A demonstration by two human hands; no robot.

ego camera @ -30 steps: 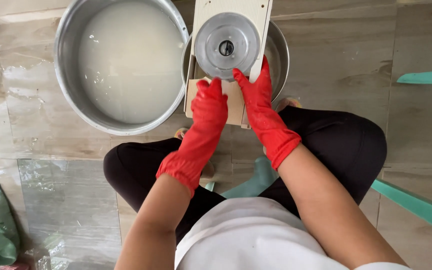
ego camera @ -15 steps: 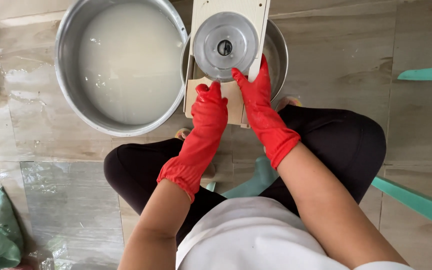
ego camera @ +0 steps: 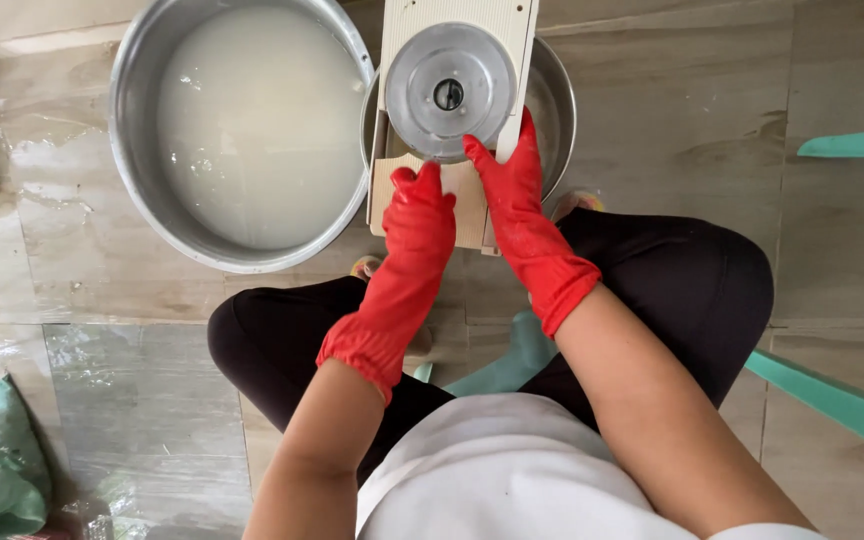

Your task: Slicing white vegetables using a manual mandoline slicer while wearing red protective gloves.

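Pressing flat on the board's [ego camera: 457, 195] near end, the left hand [ego camera: 419, 215] grasps nothing while the right hand [ego camera: 512, 185], nearer, fingers the disc [ego camera: 450, 92] just beyond, over the small bowl [ego camera: 552, 100].

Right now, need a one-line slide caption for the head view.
Red-gloved left hand and right hand hold a round metal disc on a pale board laid over a small basin, beside a large basin of cloudy water.
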